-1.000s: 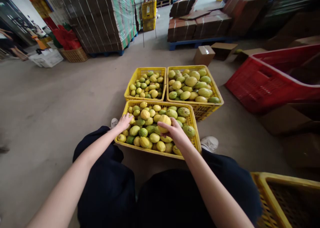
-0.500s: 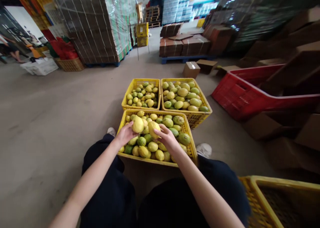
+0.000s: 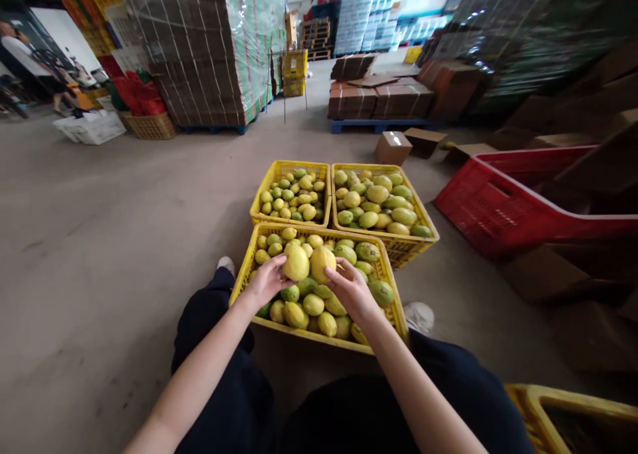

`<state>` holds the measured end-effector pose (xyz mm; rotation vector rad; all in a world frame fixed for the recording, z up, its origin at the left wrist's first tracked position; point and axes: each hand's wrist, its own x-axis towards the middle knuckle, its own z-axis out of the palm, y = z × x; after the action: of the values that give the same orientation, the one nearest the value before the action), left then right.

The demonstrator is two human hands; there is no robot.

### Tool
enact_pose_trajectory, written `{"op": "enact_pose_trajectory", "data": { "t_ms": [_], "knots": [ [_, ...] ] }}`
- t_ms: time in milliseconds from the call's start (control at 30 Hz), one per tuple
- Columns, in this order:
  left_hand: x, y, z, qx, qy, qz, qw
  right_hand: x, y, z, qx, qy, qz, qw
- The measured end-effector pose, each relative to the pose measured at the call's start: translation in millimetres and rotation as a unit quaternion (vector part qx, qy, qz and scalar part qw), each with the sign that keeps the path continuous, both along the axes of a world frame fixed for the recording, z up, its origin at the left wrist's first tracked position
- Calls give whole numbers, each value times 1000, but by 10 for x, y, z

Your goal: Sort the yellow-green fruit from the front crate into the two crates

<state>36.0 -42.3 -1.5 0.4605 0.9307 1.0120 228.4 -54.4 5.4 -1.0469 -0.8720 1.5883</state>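
My left hand [image 3: 270, 279] is closed on a round yellow fruit [image 3: 296, 263]. Close beside it, my right hand [image 3: 353, 288] grips a second yellow fruit [image 3: 323, 264]. Both fruits are held up over the near yellow crate [image 3: 319, 346], which holds several yellow and green fruits. Behind it stand two more yellow crates, a left one [image 3: 290, 163] with smaller fruits and a right one [image 3: 413, 241] with larger ones.
At the right lies a red crate [image 3: 481, 205] with cardboard boxes around it. Part of a yellow crate [image 3: 535, 401] shows at bottom right. A small carton [image 3: 393, 149] and wrapped stacks [image 3: 194, 55] stand farther back. A person [image 3: 30, 58] is at far left.
The two fruits in my hands have come closer together, side by side. The view has shifted, so the crates sit a little lower and farther right. More of the person at far left shows.
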Motion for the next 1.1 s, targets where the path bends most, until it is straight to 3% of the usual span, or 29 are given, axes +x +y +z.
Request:
{"op": "enact_pose_trajectory", "data": {
  "t_ms": [233,500,633,767,867,1100],
  "knots": [
    [14,-4,37,-1,-30,40,999,-18,-10,-54,-6,8,-4,1000],
    [70,24,83,-48,-175,119,976,-41,0,-181,6,0,11,1000],
    [82,21,57,-25,-190,105,976,-72,-5,-223,28,-20,35,999],
    [155,-18,-38,43,-184,66,980,-92,-11,-267,32,-31,48,998],
    [197,-46,-110,72,-154,36,985,-83,-3,-272,25,-25,14,999],
    [172,-55,-188,99,-22,34,994,3,40,-229,33,-26,-11,999]
  ]
}}
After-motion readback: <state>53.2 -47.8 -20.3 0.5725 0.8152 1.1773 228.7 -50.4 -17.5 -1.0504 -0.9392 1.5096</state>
